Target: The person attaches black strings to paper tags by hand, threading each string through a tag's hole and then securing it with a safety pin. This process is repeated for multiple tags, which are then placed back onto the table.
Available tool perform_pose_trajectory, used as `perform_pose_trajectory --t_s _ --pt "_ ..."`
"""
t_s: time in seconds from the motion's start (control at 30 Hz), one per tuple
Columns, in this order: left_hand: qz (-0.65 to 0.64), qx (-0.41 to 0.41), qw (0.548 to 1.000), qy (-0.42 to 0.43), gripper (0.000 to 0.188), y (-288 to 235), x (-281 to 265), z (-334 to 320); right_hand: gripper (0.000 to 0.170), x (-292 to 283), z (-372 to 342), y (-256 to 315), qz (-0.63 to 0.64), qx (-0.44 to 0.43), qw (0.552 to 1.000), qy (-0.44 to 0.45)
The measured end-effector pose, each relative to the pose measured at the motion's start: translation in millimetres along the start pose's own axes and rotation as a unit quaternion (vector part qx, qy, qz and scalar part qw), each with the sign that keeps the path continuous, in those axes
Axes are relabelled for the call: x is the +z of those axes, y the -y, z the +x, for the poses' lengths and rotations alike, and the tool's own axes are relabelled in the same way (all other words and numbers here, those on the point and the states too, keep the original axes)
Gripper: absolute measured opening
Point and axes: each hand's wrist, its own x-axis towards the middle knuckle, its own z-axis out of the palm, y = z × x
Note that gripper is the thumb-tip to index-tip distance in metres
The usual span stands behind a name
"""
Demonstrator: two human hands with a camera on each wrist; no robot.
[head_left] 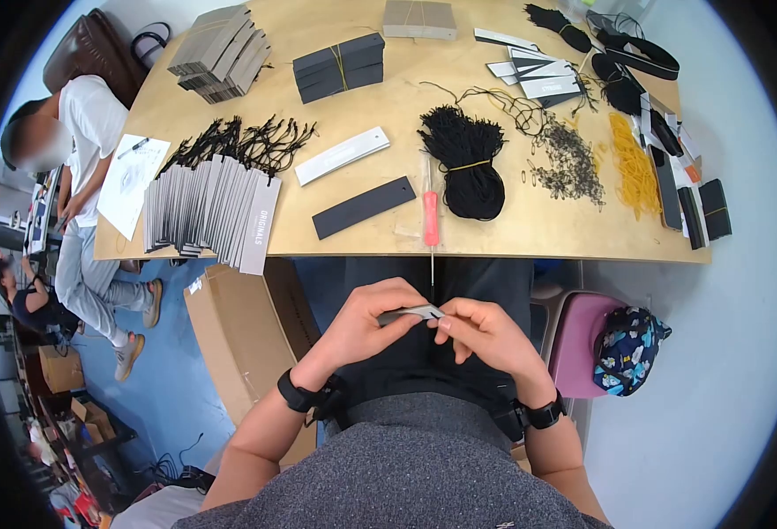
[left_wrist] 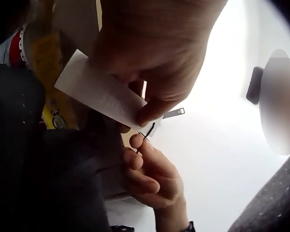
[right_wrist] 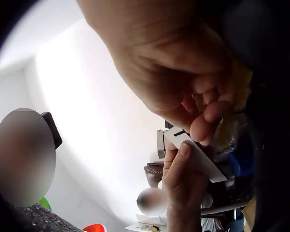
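My left hand (head_left: 362, 322) grips a flat hang tag (left_wrist: 99, 92) with a pale printed face, above my lap and just below the table's front edge. A thin black cord (left_wrist: 150, 129) shows at the end of the tag. My right hand (head_left: 493, 333) pinches that cord between thumb and forefinger, its fingertips right beside the tag's end. In the right wrist view, the same tag (right_wrist: 205, 163) slants under the right fingertips, a dark bit of cord at its upper end.
On the wooden table (head_left: 388, 115) lie a white tag (head_left: 343, 156), a dark tag (head_left: 364, 207), a red-handled tool (head_left: 431, 219), a bundle of black cords (head_left: 472, 181), loose safety pins (head_left: 569, 163) and a row of strung tags (head_left: 203, 207). A cardboard box (head_left: 234, 335) stands below.
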Motion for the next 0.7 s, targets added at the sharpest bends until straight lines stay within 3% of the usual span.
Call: perform_pose_trajectory --t_s 0.13,0.2,0.23,0.5,0.6,0.7 --pt "-0.033 -0.053 0.997 -0.041 0.022 -15 -3 -3 0.024 5 -8 20 -0.012 0.005 1.0 0.007" --pt "-0.031 -0.07 0.996 -0.046 0.023 -21 -6 -4 0.025 5 -7 27 -0.003 -0.103 0.991 -0.082" --pt "-0.023 -0.073 0.996 -0.041 0.023 -24 -8 -3 0.025 5 -7 33 0.013 -0.11 0.989 -0.098" --pt "-0.014 -0.065 0.998 -0.018 0.025 -31 -11 -1 0.028 2 0 42 -0.055 -0.104 0.991 -0.063" --pt "-0.003 -0.067 0.998 -0.013 0.026 -31 -12 -2 0.027 -1 1 41 -0.001 -0.046 0.994 -0.102" --pt "0.018 -0.067 0.998 -0.012 0.026 -33 -11 -3 0.027 -4 3 37 -0.04 -0.004 0.998 -0.057"
